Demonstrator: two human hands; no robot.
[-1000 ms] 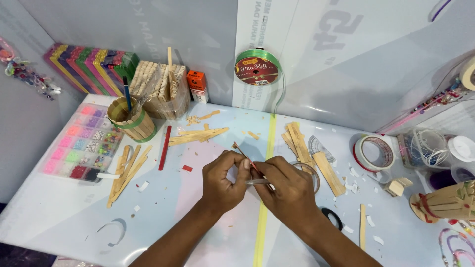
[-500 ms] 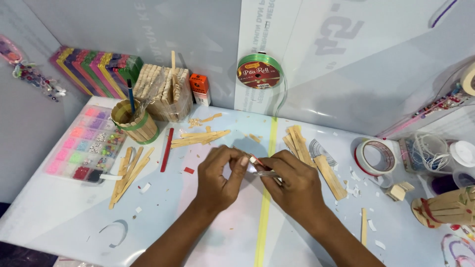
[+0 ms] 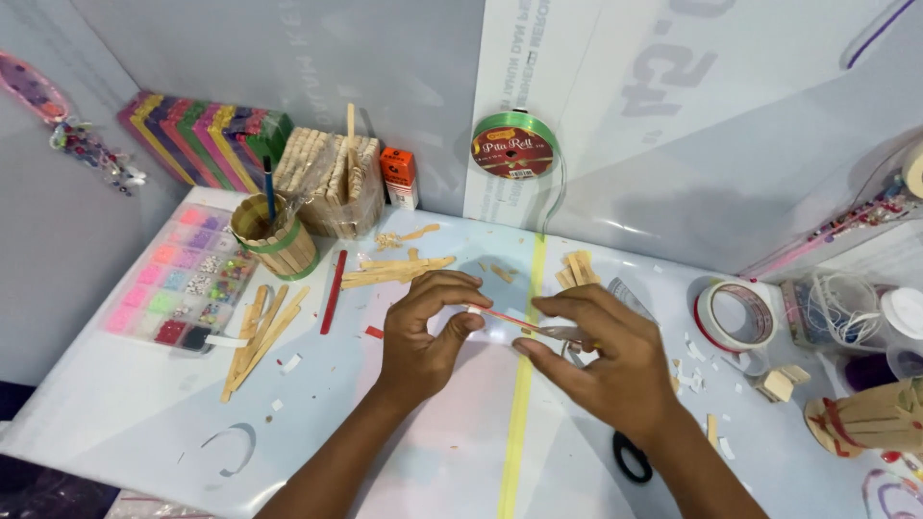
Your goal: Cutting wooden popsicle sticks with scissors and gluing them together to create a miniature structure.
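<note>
Red craft stick (image 3: 500,316) lies almost level between both hands above the white table (image 3: 144,413), its long axis left-right, left hand (image 3: 423,332) pinching one end, right hand (image 3: 601,356) pinching the other with scissors-like metal.

Two bare forearms, no sleeves anywhere along their visible length. Left hand (image 3: 423,336) and right hand (image 3: 601,360) both without gloves. No rings on the fingers (image 3: 452,284), no watch or bracelet at either wrist behind them. Short, plain, unpainted nails. No tattoos, bandages or other markings.
</note>
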